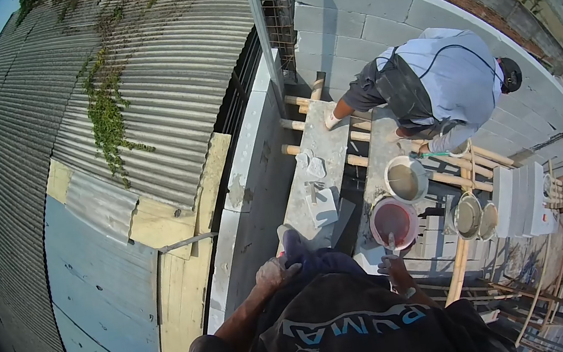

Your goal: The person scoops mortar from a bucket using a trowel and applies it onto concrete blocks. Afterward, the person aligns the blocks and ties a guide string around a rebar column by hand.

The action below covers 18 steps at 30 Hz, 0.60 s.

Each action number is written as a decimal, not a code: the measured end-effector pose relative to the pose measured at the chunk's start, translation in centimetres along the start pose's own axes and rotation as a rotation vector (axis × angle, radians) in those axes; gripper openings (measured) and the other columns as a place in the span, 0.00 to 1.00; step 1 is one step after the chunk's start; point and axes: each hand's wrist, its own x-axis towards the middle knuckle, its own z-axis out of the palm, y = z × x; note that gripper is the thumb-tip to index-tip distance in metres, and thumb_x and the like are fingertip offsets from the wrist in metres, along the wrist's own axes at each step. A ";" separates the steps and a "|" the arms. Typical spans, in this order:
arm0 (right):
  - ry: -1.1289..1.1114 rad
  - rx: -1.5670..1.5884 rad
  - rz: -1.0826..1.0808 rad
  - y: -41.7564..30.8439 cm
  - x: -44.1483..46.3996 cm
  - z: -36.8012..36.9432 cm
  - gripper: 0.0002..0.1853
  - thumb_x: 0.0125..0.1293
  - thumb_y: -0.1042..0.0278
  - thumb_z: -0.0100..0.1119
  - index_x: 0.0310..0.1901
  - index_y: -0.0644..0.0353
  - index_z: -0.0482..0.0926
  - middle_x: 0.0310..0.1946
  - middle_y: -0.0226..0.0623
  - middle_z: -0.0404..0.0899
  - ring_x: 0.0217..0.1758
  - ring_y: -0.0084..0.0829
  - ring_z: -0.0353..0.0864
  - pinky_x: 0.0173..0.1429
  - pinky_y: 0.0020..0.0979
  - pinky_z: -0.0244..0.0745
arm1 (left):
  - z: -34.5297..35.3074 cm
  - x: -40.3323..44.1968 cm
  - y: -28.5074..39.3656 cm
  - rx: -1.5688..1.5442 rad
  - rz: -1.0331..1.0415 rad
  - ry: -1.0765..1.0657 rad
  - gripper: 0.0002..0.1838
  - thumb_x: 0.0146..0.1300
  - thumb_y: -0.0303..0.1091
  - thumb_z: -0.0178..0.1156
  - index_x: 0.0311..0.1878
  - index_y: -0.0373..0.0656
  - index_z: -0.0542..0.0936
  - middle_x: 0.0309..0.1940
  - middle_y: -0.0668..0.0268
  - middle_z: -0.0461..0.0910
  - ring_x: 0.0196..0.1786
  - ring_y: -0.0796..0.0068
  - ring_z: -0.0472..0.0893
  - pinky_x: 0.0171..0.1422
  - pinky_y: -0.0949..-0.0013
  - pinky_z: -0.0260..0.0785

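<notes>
Pink bucket (375, 225): right of frame centre, reddish-grey liquid inside, standing by the right-hand plank (375, 176). Pale, stick-like tool (391, 240) at its near edge, upper end over the liquid. My right hand (397, 271) is just below the bucket at the tool's lower end, fingers bent; can't tell from this angle whether they're clamped on it. My left hand (277, 275) is lower centre-left, by my knee, fingers curled in; can't see whether anything's inside.

White bucket (388, 179) just above the pink one, grey mix in it. Two more mix containers to the right, side by side, nearer one (458, 217) left of the stack of pale blocks (521, 200).

Left-hand plank (299, 199), centre of frame: white block (324, 214) with a tool at its upper end, pale lumps (310, 165) above that. Round wooden poles run under the planks.

Co-worker (450, 73), upper right: bent over, light top, dark shorts, cap, one hand near the white bucket at a green-handled tool (434, 154). Block wall (376, 27) behind. Corrugated roof (165, 63) upper left, green creeper (107, 114) on it.
</notes>
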 end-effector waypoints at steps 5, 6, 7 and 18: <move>0.002 -0.044 0.022 0.5 0.2 -0.6 0.19 0.67 0.55 0.55 0.55 0.53 0.75 0.39 0.38 0.79 0.37 0.35 0.81 0.36 0.39 0.74 | 1.4 1.0 -1.0 0.097 0.019 0.029 0.37 0.59 0.66 0.59 0.53 0.38 0.81 0.50 0.45 0.81 0.57 0.46 0.80 0.60 0.50 0.72; 0.006 -0.035 0.025 0.3 0.2 -0.6 0.19 0.67 0.55 0.55 0.55 0.53 0.75 0.39 0.38 0.80 0.37 0.35 0.81 0.37 0.39 0.74 | 1.8 1.6 -1.7 0.077 0.067 0.017 0.36 0.58 0.65 0.60 0.51 0.38 0.82 0.48 0.44 0.82 0.55 0.45 0.80 0.58 0.49 0.72; 0.010 -0.025 0.030 0.0 -0.1 -0.3 0.19 0.67 0.54 0.54 0.55 0.53 0.75 0.39 0.38 0.80 0.37 0.35 0.81 0.37 0.39 0.74 | 2.1 1.6 -1.7 0.086 0.052 0.002 0.36 0.58 0.66 0.60 0.50 0.38 0.82 0.48 0.44 0.82 0.55 0.45 0.80 0.58 0.49 0.72; -0.005 -0.104 -0.006 -1.4 -1.5 0.4 0.19 0.67 0.57 0.55 0.56 0.54 0.76 0.41 0.40 0.80 0.39 0.36 0.82 0.37 0.39 0.74 | 1.2 0.2 0.4 0.063 -0.057 0.019 0.39 0.59 0.70 0.57 0.55 0.40 0.79 0.54 0.46 0.80 0.59 0.48 0.79 0.62 0.49 0.71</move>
